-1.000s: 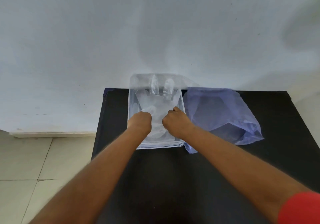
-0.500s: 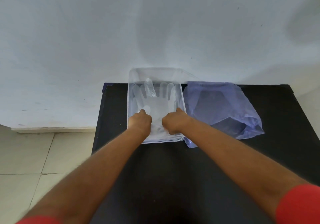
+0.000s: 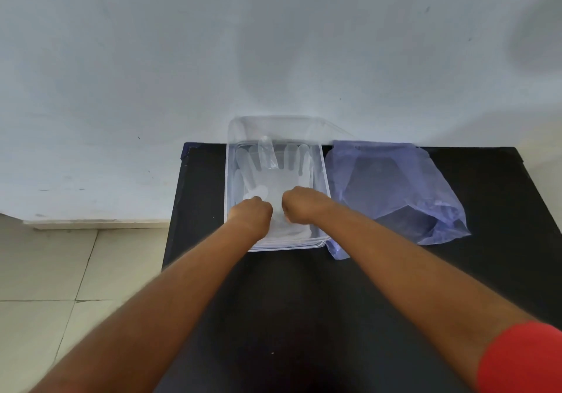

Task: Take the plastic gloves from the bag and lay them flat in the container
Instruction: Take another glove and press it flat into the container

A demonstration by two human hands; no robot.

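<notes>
A clear plastic glove (image 3: 275, 176) lies spread out inside the clear rectangular container (image 3: 323, 179), its fingers pointing toward the wall. My left hand (image 3: 251, 214) and my right hand (image 3: 299, 205) are both curled over the glove's cuff end near the container's front, fingers closed on the plastic. To the right of the container lies the blue translucent bag (image 3: 392, 192), flat on the black table (image 3: 304, 301). I cannot see into the bag.
The table stands against a pale wall (image 3: 273, 43). Its left edge drops to a tiled floor (image 3: 45, 271). The container's clear lid (image 3: 279, 125) leans up against the wall behind it.
The glove's fingers have settled flatter into the container. Both hands have stayed at the cuff end, shifting only slightly.
</notes>
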